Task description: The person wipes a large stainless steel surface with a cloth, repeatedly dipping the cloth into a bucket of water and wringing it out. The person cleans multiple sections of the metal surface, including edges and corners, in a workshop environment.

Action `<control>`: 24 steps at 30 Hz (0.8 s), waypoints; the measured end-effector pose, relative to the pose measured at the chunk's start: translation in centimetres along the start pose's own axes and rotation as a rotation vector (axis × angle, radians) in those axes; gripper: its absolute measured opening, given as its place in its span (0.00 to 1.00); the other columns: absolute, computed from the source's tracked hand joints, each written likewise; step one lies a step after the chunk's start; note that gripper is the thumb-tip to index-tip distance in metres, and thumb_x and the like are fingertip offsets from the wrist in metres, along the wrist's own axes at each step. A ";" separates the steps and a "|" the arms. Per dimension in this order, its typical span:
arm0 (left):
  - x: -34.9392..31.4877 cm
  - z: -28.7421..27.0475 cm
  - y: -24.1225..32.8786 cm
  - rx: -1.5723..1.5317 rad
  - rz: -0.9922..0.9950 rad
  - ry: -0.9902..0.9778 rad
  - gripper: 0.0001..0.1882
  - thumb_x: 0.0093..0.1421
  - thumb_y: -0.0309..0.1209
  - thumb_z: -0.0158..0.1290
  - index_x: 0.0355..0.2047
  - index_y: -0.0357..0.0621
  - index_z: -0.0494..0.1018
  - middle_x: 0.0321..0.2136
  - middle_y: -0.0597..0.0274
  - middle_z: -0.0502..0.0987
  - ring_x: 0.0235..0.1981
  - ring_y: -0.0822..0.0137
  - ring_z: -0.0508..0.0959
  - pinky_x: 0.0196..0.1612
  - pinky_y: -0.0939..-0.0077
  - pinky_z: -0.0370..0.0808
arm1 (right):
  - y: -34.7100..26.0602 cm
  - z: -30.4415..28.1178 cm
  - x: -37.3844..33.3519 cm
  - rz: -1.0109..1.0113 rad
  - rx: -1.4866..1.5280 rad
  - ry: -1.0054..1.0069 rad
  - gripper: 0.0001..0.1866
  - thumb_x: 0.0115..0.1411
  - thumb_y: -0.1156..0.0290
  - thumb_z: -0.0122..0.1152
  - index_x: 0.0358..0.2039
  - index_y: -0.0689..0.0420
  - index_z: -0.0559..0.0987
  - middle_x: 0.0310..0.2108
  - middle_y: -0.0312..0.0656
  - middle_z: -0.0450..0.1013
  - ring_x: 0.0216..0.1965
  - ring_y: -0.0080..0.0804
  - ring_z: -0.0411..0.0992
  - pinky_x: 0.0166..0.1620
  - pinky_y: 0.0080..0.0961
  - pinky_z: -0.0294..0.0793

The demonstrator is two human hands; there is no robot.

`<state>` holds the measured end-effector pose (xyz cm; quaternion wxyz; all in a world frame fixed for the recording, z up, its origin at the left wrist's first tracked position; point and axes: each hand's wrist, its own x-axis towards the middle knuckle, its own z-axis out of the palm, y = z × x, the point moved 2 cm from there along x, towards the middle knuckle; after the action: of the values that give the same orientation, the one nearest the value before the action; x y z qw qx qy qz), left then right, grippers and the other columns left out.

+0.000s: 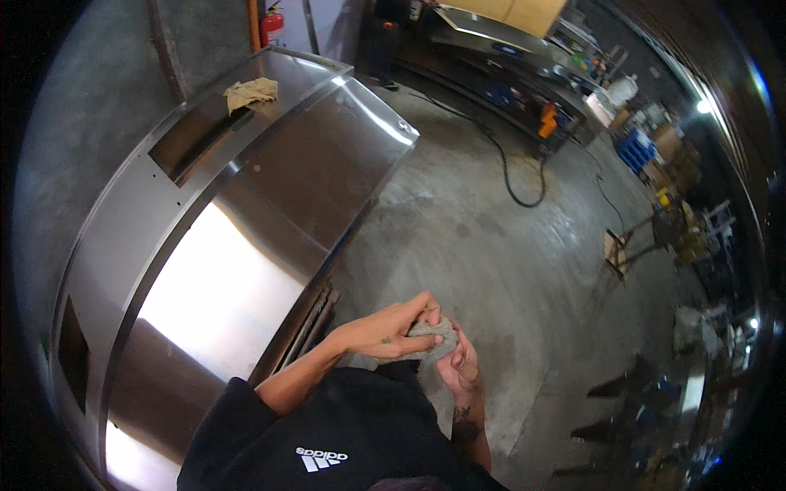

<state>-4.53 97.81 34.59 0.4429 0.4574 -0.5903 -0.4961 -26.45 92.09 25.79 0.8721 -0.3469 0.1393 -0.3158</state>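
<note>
My left hand (393, 330) and my right hand (460, 365) meet in front of my chest, both closed around a small grey scouring pad (432, 331). The left hand covers its top and near side, the right hand cups it from below. Just to my left stands a large stainless steel cabinet (246, 237) with a shiny sloped top; neither hand touches it.
A crumpled tan rag (250, 92) lies on the far end of the cabinet. A black cable (514, 185) snakes over the concrete floor. A long workbench (524, 65) with tools runs along the back, blue crates (637, 149) and clutter at right, a red extinguisher (272, 24) behind.
</note>
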 end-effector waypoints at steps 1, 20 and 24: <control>1.8 -0.6 -0.8 -0.038 0.013 0.031 0.18 0.70 0.40 0.60 0.50 0.47 0.65 0.31 0.64 0.73 0.31 0.73 0.69 0.33 0.70 0.65 | 0.0 -1.5 1.9 0.010 0.007 -0.006 0.48 0.61 0.62 0.77 0.72 0.65 0.58 0.64 0.47 0.69 0.67 0.40 0.67 0.70 0.39 0.63; 31.7 -18.6 -12.2 -0.137 -0.146 0.776 0.17 0.71 0.25 0.49 0.58 0.39 0.75 0.40 0.58 0.78 0.38 0.68 0.78 0.44 0.70 0.76 | -15.0 -8.5 54.2 0.007 -0.931 -0.186 0.21 0.75 0.61 0.58 0.58 0.64 0.76 0.49 0.44 0.78 0.49 0.35 0.76 0.52 0.33 0.74; 32.6 -25.0 -14.3 -0.016 -0.192 0.887 0.18 0.69 0.24 0.48 0.58 0.39 0.76 0.43 0.55 0.79 0.41 0.65 0.79 0.48 0.69 0.76 | -15.1 -9.2 69.8 -0.548 -1.395 -0.388 0.15 0.74 0.64 0.59 0.52 0.64 0.78 0.42 0.50 0.78 0.43 0.42 0.78 0.45 0.35 0.75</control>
<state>15.12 60.06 25.61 0.6085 0.6750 -0.2944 -0.2957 15.64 33.64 28.00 0.3516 -0.8870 0.0601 -0.2932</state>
